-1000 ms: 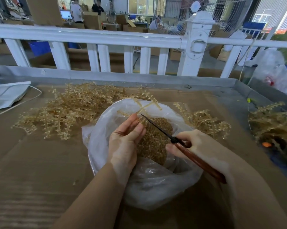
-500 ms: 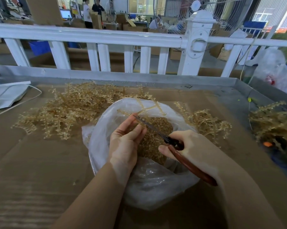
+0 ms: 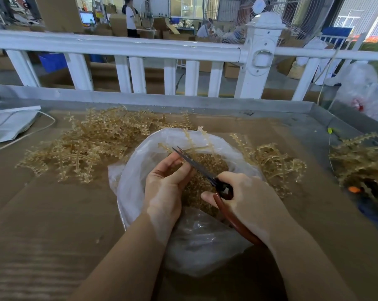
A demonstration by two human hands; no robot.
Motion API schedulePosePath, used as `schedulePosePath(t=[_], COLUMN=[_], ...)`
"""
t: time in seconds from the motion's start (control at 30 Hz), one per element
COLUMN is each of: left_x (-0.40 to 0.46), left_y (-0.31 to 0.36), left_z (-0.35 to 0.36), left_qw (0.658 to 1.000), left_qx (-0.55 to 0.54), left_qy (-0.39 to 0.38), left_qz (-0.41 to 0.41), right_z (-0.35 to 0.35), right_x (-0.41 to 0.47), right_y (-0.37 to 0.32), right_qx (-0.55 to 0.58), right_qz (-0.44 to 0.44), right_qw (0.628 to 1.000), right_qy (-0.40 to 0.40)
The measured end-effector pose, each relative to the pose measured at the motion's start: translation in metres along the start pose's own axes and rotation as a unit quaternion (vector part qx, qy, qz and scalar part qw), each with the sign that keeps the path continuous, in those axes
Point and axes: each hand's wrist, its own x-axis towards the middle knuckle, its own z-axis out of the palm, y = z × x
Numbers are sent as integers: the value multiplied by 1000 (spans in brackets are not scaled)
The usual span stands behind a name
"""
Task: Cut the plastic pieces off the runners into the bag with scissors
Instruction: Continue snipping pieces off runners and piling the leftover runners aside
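While the clear plastic bag [image 3: 140,170] sits open on the cardboard-covered worktop [image 3: 42,224], both hands work over its mouth. The left hand [image 3: 164,187] has its fingers curled round a pale amber runner [image 3: 196,146], whose toothed branches stick up past the far rim of the bag. The right hand [image 3: 246,198] grips the red-brown handles of the scissors [image 3: 196,164]; the dark blades are slightly parted and point away from the person, their tips at the runner just beyond the left fingertips. Inside the bag lies a heap of cut plastic pieces [image 3: 207,170], directly under the blades. Left of the bag and beyond it, a large pile of runners [image 3: 86,148] spreads over the cardboard; a smaller pile [image 3: 270,161] lies just right of the bag, and another heap [image 3: 362,159] sits well to the right. Beyond the bag, past the worktop's metal edge, runs a white railing [image 3: 140,46].
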Motion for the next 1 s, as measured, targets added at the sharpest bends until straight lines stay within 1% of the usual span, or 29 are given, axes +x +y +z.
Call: schedulePosePath(t=[0.13,0.4,0.57,0.73,1.0], left_x=[0,0,1,4,3], left_y=[-1,-3,-3,-5,-5], left_z=[0,-1,-1,-4,-4], left_qw=[1000,998,999,996,997], left_qx=[15,49,43,50,33], left_qy=[4,23,23,30,12], left_qz=[3,22,19,63,70], right_z=[1,5,6,4,2], right_x=[-1,0,1,0,-2], right_y=[1,4,3,3,3], right_qx=[-13,-4,-6,-2,-22], right_qz=[-1,9,12,11,9], right_qw=[1000,1000,1000,1000,1000], right_qy=[4,4,1,-4,1])
